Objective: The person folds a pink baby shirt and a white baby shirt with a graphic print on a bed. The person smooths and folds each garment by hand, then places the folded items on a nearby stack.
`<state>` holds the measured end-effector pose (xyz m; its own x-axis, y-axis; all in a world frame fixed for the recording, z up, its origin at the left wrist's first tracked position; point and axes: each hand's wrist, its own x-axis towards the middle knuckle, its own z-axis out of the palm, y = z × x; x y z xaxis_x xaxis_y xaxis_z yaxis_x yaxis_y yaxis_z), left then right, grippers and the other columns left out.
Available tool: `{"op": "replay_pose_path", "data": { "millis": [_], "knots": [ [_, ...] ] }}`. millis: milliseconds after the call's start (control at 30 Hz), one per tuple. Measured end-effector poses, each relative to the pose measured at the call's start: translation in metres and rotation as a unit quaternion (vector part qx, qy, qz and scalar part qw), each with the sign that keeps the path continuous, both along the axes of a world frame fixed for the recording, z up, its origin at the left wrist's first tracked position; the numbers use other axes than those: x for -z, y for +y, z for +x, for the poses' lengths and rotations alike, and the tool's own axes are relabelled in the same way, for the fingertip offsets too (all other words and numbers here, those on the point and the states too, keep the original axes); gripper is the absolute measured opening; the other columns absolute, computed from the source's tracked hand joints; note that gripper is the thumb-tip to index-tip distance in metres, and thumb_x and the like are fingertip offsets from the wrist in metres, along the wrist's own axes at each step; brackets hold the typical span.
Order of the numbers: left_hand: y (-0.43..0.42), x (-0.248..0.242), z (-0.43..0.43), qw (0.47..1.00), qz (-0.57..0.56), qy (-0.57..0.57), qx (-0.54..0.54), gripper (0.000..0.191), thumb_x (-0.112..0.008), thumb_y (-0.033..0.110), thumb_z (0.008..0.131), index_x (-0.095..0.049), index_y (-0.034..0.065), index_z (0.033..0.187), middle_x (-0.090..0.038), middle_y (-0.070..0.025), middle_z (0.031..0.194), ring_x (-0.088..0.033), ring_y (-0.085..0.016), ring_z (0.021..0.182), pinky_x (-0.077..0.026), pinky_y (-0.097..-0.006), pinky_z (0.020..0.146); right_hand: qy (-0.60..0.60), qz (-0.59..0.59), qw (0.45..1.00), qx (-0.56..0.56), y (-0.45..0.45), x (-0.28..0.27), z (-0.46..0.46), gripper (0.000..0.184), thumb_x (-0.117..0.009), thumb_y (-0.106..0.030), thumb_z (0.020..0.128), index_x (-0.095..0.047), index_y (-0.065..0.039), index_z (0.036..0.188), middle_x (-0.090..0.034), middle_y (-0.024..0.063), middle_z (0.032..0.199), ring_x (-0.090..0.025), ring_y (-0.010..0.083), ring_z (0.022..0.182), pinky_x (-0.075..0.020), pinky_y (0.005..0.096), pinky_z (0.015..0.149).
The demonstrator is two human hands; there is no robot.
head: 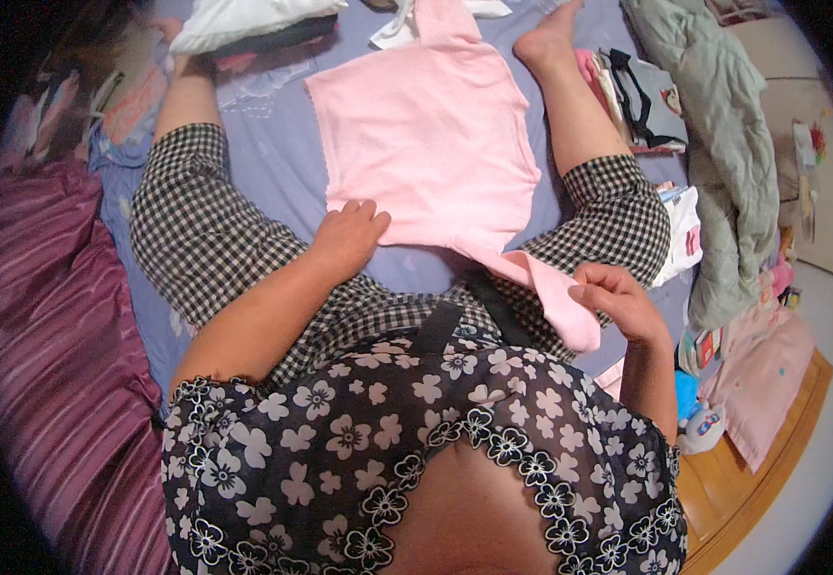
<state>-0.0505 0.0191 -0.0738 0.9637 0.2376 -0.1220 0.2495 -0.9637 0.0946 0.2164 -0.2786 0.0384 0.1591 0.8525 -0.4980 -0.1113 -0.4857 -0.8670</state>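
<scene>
A pink long-sleeved garment (430,136) lies spread on the blue bed sheet (265,158) between my legs. My left hand (351,233) rests on its near left corner, fingertips on the cloth and palm down. At the right, my right hand (614,295) pinches the edge of the near sleeve (567,302) between thumb and fingers; that sleeve is drawn out over my checked trouser leg. The other sleeve reaches away at the top, beside a white cloth (393,32).
A white folded item (258,21) lies on a dark stack at the upper left. Folded clothes (646,100) and a white printed garment (681,233) sit beyond my right leg, beside a grey-green quilt (732,180). A purple striped cloth (64,345) covers the left side.
</scene>
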Motion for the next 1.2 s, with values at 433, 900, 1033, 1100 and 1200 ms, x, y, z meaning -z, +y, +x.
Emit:
{"op": "replay_pose_path", "data": {
  "millis": [433, 900, 1033, 1100, 1200],
  "knots": [
    [0.061, -0.038, 0.031, 0.93, -0.252, -0.074, -0.258, 0.026, -0.058, 0.031, 0.088, -0.063, 0.0063, 0.097, -0.067, -0.0163, 0.081, -0.064, -0.037, 0.078, -0.05, -0.0435, 0.072, -0.132, 0.228, 0.961, 0.082, 0.224, -0.037, 0.081, 0.035, -0.067, -0.033, 0.088, -0.066, -0.003, 0.104, -0.057, -0.0005, 0.08, -0.051, 0.0086, 0.071, -0.0438, 0.0243, 0.063],
    [0.088, -0.009, 0.011, 0.886, -0.312, -0.078, -0.335, 0.039, -0.064, 0.034, 0.087, -0.067, 0.0025, 0.109, -0.069, -0.019, 0.1, -0.066, -0.03, 0.092, -0.049, -0.0347, 0.084, -0.257, -0.035, 0.964, 0.058, 0.162, 0.142, 0.092, 0.024, -0.068, -0.022, 0.085, -0.067, 0.0, 0.092, -0.069, 0.0096, 0.079, -0.065, 0.0174, 0.068, -0.0523, 0.0319, 0.065],
    [0.091, -0.002, 0.014, 0.858, -0.342, -0.151, -0.352, 0.037, -0.063, 0.031, 0.09, -0.067, 0.0025, 0.113, -0.07, -0.0157, 0.106, -0.066, -0.023, 0.097, -0.048, -0.0307, 0.087, -0.342, 0.005, 0.938, 0.052, 0.168, 0.147, 0.077, 0.017, -0.067, -0.016, 0.082, -0.065, -0.001, 0.09, -0.068, 0.0119, 0.076, -0.065, 0.0212, 0.066, -0.0524, 0.0338, 0.065],
    [0.095, 0.002, 0.015, 0.828, -0.392, -0.163, -0.367, 0.033, -0.064, 0.028, 0.09, -0.068, 0.0027, 0.111, -0.071, -0.0119, 0.104, -0.065, -0.019, 0.096, -0.048, -0.0288, 0.085, -0.412, 0.024, 0.909, 0.066, 0.167, 0.145, 0.077, 0.015, -0.067, -0.014, 0.083, -0.064, 0.0, 0.09, -0.066, 0.0102, 0.073, -0.063, 0.0191, 0.064, -0.0514, 0.0336, 0.062],
    [0.1, 0.002, 0.014, 0.809, -0.412, -0.168, -0.383, 0.033, -0.067, 0.027, 0.09, -0.067, 0.0034, 0.113, -0.068, -0.0048, 0.093, -0.06, -0.012, 0.086, -0.047, -0.025, 0.076, -0.474, -0.012, 0.878, 0.06, 0.161, 0.147, 0.08, 0.016, -0.064, -0.01, 0.082, -0.063, -0.003, 0.097, -0.066, 0.0136, 0.075, -0.067, 0.0217, 0.071, -0.0519, 0.035, 0.064]
  ]
}}
